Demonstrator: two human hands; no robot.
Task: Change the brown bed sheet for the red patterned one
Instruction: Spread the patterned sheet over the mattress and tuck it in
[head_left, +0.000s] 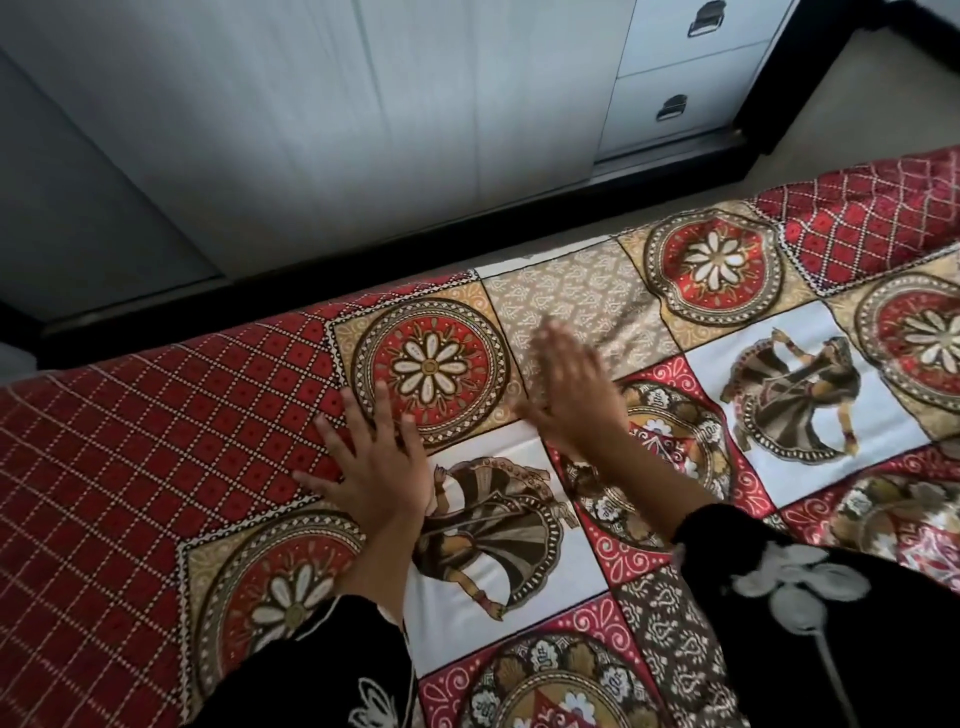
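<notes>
The red patterned sheet lies spread over the bed and fills the lower part of the view. Its red lattice border runs left of the fingers and along the far edge.

The left hand lies flat on the sheet. Its fingers are wide, straight and holding nothing, with the little finger over the lattice border. The fingertips reach the rim of a round flower medallion. Just right of that wrist is a white panel with a dancing figure.

The right hand is blurred. Its fingers are straight, narrow together and empty, and they point toward the far edge over a beige printed panel. The blur hides whether they touch the cloth. Right of these fingers are 1 more dancer panel and 2 more flower medallions.

Both arms wear black sleeves with white flower motifs.

Beyond the fingertips, past the bed's far edge, stands a white wardrobe on a black plinth. At its right end are 2 drawers with metal handles.
</notes>
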